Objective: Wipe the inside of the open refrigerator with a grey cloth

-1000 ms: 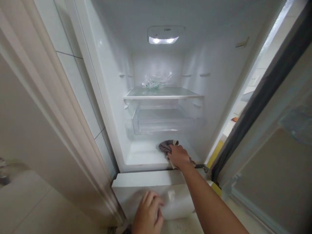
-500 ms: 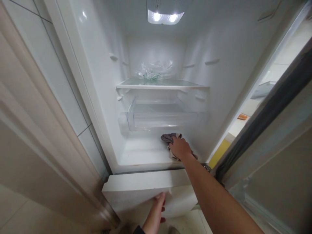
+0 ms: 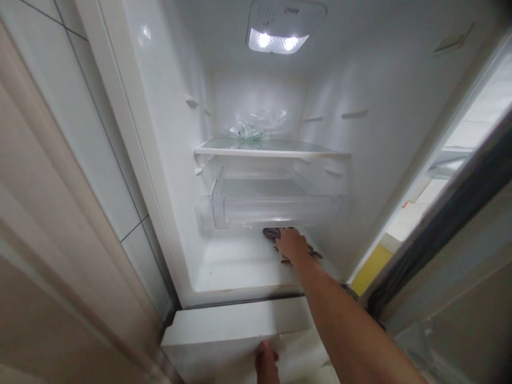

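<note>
Well below the clear drawer [image 3: 276, 209], the left hand [image 3: 266, 364] is touching a white panel [image 3: 224, 330] (mostly cut off, so I cannot tell its grip). Just under that drawer's front, a cloth [image 3: 272, 233] is lying, probably soft, light and limp, best gathered at its bunched middle; it is looking grey and crumpled. The right hand [image 3: 291, 245] is pressing on it, fingers closed over it.

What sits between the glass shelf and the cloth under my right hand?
A clear plastic drawer, below the glass shelf, above the cloth; head view.
</note>
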Motion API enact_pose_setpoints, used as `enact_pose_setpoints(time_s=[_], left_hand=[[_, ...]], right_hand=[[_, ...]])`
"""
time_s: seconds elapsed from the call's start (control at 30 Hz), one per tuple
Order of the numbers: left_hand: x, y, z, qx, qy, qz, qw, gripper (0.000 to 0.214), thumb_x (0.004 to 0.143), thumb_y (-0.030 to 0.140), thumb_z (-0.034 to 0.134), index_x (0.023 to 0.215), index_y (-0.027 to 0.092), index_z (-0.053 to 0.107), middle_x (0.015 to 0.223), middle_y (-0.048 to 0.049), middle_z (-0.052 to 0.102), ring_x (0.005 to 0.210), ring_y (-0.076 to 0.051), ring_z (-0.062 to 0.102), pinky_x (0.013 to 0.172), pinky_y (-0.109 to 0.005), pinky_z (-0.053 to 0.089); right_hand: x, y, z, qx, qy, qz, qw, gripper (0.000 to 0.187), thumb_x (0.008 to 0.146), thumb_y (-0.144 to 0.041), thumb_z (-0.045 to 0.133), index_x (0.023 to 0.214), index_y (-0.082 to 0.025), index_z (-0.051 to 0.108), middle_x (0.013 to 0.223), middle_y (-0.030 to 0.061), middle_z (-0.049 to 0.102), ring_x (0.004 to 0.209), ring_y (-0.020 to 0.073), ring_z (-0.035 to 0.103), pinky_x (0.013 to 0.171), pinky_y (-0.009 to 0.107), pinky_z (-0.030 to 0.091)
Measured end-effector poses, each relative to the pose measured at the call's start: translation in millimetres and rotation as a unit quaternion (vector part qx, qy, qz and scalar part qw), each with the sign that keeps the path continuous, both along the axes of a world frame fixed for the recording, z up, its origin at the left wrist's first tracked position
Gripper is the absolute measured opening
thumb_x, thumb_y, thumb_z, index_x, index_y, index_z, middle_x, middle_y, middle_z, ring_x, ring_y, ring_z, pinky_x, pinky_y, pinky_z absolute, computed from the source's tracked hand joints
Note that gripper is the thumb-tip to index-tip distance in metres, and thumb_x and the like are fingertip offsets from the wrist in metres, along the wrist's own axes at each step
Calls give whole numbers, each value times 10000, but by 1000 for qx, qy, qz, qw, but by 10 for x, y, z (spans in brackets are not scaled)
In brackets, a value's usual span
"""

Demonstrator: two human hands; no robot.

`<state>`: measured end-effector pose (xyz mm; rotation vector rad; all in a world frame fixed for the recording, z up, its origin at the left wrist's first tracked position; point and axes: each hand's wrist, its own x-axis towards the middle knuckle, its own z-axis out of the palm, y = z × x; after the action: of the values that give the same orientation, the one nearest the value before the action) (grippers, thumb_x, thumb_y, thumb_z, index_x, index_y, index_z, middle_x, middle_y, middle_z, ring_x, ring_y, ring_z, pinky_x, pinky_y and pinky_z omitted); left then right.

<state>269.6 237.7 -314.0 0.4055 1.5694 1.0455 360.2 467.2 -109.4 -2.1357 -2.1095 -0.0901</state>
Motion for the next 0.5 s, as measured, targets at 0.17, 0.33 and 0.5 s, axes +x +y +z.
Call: enact_pose_setpoints(time_s=[0.17,0.33,0.5], left_hand=[[65,-73,19,-19,-12,14,1000,750,747,928,181,706,245,490,799,-71,547,847,-252,549,875,-479,527],[24,-130,-18,-34,-15,3,999,730,746,912,236,783,240,518,944,-100,575,952,-292,564,868,-514,520],[-14,-139,-125,2,-37,-27,999,688,790,832,243,883,220,543,1094,-142,607,1096,-329,550,979,-551,487]], right_hand=[[-562,-149,88,-15,-16,124,992,379,899,-378,516,1222,-228,647,1249,142,676,1212,336,577,939,497,502],[-983,-632,309,-37,-35,271,961,321,842,-394,570,1103,-253,692,1105,109,719,1090,302,625,891,439,513],[-549,-906,393,-57,-50,241,968,341,833,-382,601,1152,-286,673,1186,87,695,1117,302,612,894,429,516]])
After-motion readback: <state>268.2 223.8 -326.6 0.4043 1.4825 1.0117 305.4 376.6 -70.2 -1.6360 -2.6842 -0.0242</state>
